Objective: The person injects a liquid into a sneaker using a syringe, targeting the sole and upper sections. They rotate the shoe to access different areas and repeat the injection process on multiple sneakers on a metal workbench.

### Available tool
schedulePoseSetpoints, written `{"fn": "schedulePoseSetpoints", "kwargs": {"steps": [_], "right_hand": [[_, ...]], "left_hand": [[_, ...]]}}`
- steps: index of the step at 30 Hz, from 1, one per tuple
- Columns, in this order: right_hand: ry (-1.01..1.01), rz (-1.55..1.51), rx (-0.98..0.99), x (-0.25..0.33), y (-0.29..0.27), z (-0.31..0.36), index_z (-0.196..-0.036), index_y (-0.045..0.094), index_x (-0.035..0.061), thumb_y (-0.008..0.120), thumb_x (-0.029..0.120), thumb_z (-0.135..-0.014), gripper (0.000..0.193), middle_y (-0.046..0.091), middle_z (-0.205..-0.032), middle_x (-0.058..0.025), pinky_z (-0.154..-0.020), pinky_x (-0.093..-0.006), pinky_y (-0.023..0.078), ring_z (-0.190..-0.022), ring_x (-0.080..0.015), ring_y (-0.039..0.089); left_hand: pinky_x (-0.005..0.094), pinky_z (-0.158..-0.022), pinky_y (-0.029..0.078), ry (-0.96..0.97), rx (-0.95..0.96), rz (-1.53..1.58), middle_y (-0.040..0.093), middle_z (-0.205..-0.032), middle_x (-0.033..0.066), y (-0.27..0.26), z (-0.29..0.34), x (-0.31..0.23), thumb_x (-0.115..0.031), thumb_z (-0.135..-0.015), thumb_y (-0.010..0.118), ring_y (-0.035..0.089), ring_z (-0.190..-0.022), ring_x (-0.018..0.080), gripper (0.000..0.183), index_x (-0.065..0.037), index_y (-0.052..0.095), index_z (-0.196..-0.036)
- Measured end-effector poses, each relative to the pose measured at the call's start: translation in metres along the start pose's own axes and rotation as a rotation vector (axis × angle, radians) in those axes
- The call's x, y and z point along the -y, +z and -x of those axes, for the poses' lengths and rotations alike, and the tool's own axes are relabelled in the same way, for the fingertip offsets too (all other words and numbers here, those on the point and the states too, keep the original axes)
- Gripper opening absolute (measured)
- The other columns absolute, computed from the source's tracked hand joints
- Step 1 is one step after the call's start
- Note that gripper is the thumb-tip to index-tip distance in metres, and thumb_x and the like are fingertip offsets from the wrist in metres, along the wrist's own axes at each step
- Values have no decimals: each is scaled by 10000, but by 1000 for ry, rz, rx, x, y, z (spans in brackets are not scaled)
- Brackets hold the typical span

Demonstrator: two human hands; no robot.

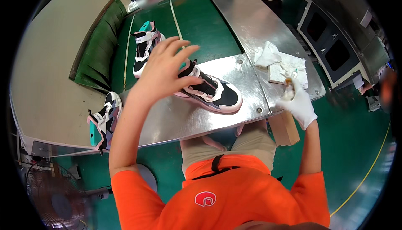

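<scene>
My bare left hand (pixel 165 68) hovers with fingers spread over the heel end of a black and white sneaker (pixel 213 94). That sneaker lies on the metal table edge, toe to the right, and my hand partly hides it. My right hand (pixel 296 104) wears a white glove and is at the table's right edge, beside a pad of white cloth (pixel 274 71). Its fingers look curled together, with a brownish tip showing at the top; what they hold, if anything, is unclear. A crumpled white cloth (pixel 268 55) rests against the pad.
Another sneaker (pixel 144 47) stands on the green conveyor belt (pixel 197 16), and one more sneaker (pixel 106 119) lies at the left. Green flaps (pixel 98 45) hang beside the belt. A cardboard box (pixel 284 129) is below the table, a fan (pixel 58 196) at lower left. Two people are beyond.
</scene>
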State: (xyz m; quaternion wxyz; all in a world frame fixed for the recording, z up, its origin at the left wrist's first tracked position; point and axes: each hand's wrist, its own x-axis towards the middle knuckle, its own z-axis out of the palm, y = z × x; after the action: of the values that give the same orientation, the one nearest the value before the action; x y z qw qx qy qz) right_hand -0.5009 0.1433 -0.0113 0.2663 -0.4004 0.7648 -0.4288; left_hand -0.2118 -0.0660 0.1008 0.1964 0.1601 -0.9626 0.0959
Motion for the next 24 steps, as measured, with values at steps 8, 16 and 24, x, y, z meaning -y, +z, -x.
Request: {"fn": "schedulePoseSetpoints", "kwargs": {"steps": [8, 16, 24], "right_hand": [[-24, -550, 23, -19, -31, 7, -1380, 458, 34, 774, 24, -608, 834, 554, -1135, -27, -834, -225, 469, -991, -107, 553], [-108, -456, 104, 4, -29, 14, -1379, 441, -12, 788, 110, -578, 882, 558, -1098, -38, -781, -224, 460, -925, -101, 543], [124, -89, 312, 22, -21, -14, -1294, 534, 7, 700, 203, -840, 521, 584, -731, -81, -597, -249, 461, -646, -162, 560]], "left_hand": [[504, -1100, 324, -118, 145, 104, 575, -1180, 128, 12, 46, 8, -372, -601, 873, 523, -1162, 344, 761, -52, 551, -1211], [486, -999, 426, -97, -79, -36, 603, -1207, 160, 13, 133, -52, -169, -733, 654, 585, -1146, 352, 429, -33, 587, -1134], [397, -910, 516, -79, -214, -85, 662, -1159, 118, 23, 147, -68, -147, -778, 667, 649, -1063, 296, 223, -138, 653, -1000]]}}
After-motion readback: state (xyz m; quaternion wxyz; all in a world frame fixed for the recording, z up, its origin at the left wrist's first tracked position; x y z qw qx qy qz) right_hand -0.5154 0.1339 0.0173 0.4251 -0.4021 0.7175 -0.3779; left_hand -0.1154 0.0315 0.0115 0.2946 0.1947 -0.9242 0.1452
